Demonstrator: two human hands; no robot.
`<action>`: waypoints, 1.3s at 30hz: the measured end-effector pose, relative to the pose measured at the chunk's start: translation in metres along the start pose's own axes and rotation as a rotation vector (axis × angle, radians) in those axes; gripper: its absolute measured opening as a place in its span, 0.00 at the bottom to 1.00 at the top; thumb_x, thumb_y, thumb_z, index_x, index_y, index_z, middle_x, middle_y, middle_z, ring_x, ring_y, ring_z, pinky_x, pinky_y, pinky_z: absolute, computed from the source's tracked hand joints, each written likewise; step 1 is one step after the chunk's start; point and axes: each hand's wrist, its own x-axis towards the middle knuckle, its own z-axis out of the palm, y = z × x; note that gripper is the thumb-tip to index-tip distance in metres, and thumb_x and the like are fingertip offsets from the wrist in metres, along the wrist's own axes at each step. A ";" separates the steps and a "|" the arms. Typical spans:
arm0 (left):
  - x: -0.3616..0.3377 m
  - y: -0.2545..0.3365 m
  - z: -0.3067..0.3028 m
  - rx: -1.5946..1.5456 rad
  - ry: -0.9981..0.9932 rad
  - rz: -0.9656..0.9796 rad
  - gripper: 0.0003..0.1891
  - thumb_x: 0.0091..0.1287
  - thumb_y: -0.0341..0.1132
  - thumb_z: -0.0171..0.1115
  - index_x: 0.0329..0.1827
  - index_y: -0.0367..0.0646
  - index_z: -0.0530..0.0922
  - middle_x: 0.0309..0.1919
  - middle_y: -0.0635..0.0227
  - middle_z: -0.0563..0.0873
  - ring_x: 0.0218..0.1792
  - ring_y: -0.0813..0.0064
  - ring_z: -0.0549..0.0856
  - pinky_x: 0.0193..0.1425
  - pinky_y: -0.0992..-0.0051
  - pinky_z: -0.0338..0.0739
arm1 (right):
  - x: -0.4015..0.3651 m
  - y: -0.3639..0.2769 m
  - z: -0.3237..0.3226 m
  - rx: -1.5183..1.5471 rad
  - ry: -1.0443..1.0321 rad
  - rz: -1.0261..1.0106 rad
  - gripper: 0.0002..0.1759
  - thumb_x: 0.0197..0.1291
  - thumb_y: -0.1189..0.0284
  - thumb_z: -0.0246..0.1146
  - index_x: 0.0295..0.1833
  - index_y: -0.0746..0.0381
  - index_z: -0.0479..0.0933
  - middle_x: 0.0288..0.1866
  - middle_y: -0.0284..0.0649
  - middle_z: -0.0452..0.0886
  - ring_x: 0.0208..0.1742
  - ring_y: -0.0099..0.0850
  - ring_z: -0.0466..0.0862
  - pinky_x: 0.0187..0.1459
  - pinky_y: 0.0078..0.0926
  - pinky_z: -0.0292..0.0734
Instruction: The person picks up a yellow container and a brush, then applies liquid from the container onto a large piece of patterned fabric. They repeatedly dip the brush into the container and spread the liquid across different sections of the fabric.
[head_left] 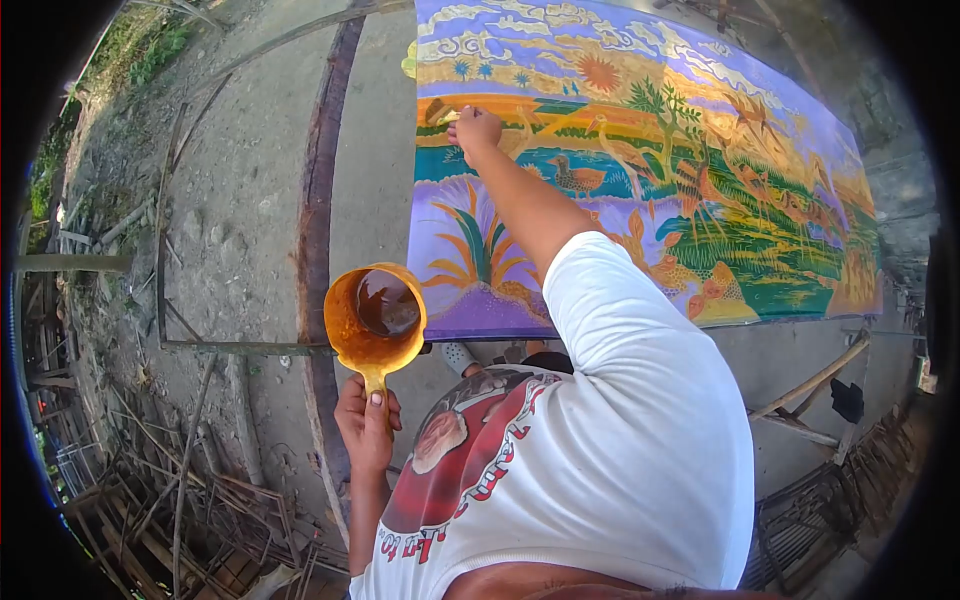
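My left hand (368, 425) is wrapped around the handle of an orange-yellow plastic dipper (352, 338), its thumb on top. Dark brown liquid (388, 304) lies in the bottom of the dipper. At the far end of my outstretched arm, my right hand (476, 132) grips a broad flat brush (438, 113) with a pale handle and brown bristles. The bristles are at the left edge of a large painted cloth (470, 215), over an orange band. Ducks, long-legged birds, plants, water and a red sun are pictured on the cloth in purple, green, teal and orange.
A dark wooden beam (322, 180) runs alongside the cloth's left end. Thin rails form a frame (235, 348) further left over dirt ground. Stacked sticks and wood (170, 530) lie at lower left. Wooden poles (812, 378) stand beyond the cloth's lower right corner.
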 end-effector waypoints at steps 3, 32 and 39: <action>0.000 -0.001 0.000 -0.019 0.012 0.002 0.20 0.75 0.43 0.61 0.54 0.32 0.73 0.26 0.68 0.80 0.21 0.85 0.74 0.23 0.84 0.69 | 0.011 -0.007 -0.004 -0.091 -0.076 0.042 0.16 0.76 0.65 0.54 0.53 0.68 0.78 0.38 0.45 0.86 0.32 0.33 0.87 0.31 0.30 0.86; 0.008 0.004 0.026 0.086 -0.008 -0.021 0.19 0.75 0.43 0.60 0.54 0.33 0.74 0.26 0.69 0.80 0.20 0.85 0.74 0.23 0.84 0.69 | -0.016 0.006 -0.042 -0.055 -0.216 0.058 0.18 0.78 0.63 0.53 0.57 0.67 0.77 0.42 0.46 0.85 0.36 0.33 0.87 0.35 0.32 0.87; 0.003 -0.006 0.019 0.055 -0.015 -0.031 0.20 0.75 0.45 0.60 0.54 0.33 0.74 0.26 0.69 0.80 0.20 0.85 0.75 0.22 0.84 0.69 | -0.031 -0.026 -0.126 -0.071 -0.189 0.005 0.19 0.78 0.63 0.52 0.57 0.67 0.77 0.44 0.49 0.85 0.39 0.34 0.88 0.38 0.31 0.89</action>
